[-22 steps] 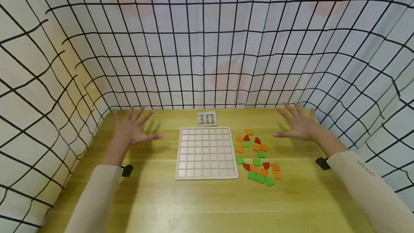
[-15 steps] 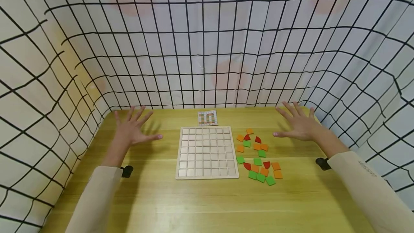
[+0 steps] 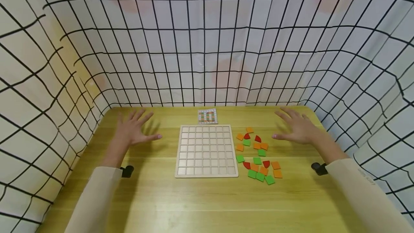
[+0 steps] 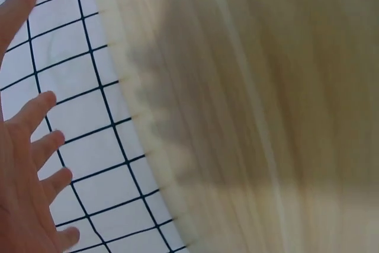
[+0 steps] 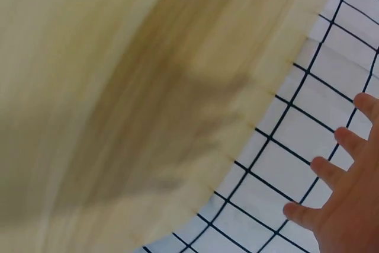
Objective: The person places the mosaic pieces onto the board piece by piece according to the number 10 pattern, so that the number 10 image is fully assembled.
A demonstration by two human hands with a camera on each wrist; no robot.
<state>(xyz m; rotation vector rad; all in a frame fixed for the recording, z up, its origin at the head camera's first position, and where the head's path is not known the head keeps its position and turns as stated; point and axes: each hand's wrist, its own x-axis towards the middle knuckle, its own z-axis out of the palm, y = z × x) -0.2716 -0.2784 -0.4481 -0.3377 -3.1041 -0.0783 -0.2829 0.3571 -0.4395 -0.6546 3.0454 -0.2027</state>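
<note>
My left hand [image 3: 130,130] hovers over the table left of the pale gridded board [image 3: 207,151], fingers spread and holding nothing. On the other side my right hand [image 3: 297,128] is held above the table, empty, its thumb pointing toward the loose pieces. Between that hand and the board lie scattered orange square tiles [image 3: 277,173], green square tiles [image 3: 270,179] and red quarter-round tiles [image 3: 257,138]. The board's square cells hold no tiles. Behind it lies a small printed card [image 3: 207,116] with a coloured grid pattern. In the left wrist view, spread fingers [image 4: 50,146] show against the netting.
The wooden table [image 3: 194,204] extends in front of the board. A black grid pattern on white walls [image 3: 207,46] encloses the back and both sides. A dark wrist camera [image 3: 127,171] sits under each sleeve cuff.
The right hand's fingers have drawn in and bent a little, and its wrist has shifted slightly left. The left fingers tilt slightly lower. Tiles, board and card stay in place.
</note>
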